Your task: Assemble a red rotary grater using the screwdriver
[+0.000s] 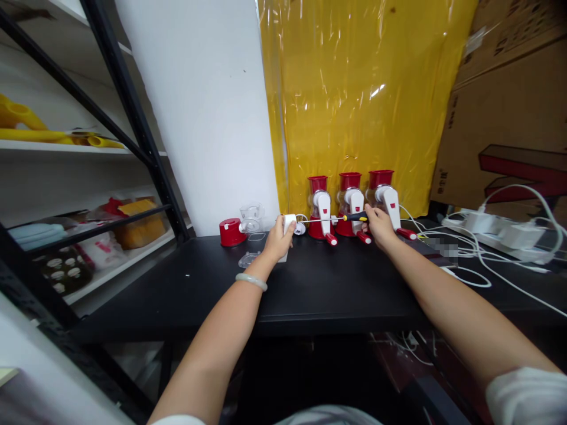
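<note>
My left hand (279, 239) is closed around a white plastic piece (290, 221), standing it upright over the black table. In my right hand (377, 223) is a screwdriver (354, 217) with a black and yellow handle. Its long shaft runs left to the white piece; whether the tip touches is too small to tell. Just behind the shaft lies a small round white part (300, 228). Three red and white rotary graters with crank handles, one of them a grater (319, 206), stand in a row behind. Left of my hand are a red base (232, 232) and a clear plastic housing (252, 217).
A flat clear part (248, 260) lies on the black table (212, 289). White cables and a power strip (505, 233) crowd the right side. Yellow plastic sheeting (354, 88) and a large cardboard box (509, 106) close off the back. Shelving with bags (100, 248) stands left.
</note>
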A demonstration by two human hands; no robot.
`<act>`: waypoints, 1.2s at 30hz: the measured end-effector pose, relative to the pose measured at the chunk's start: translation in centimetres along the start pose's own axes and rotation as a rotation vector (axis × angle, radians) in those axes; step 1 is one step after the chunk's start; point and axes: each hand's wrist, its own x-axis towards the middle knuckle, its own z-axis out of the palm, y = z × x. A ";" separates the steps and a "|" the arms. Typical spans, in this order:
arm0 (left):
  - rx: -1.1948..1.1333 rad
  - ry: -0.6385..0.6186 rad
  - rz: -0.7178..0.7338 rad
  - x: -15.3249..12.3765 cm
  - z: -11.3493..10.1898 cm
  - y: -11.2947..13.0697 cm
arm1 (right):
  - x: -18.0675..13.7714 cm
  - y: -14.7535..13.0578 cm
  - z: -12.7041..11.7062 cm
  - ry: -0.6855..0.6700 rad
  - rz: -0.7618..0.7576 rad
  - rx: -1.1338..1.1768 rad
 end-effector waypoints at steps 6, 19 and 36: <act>0.009 -0.003 0.039 0.0 0.0 0.0 | 0.1 -0.3 -0.1 0.026 0.008 -0.014; -0.025 0.009 0.020 0.1 0.1 -0.2 | -0.1 -0.8 0.3 0.002 0.083 0.182; -0.044 0.019 0.019 0.2 0.0 -0.1 | 0.0 -0.1 0.0 -0.018 0.021 -0.011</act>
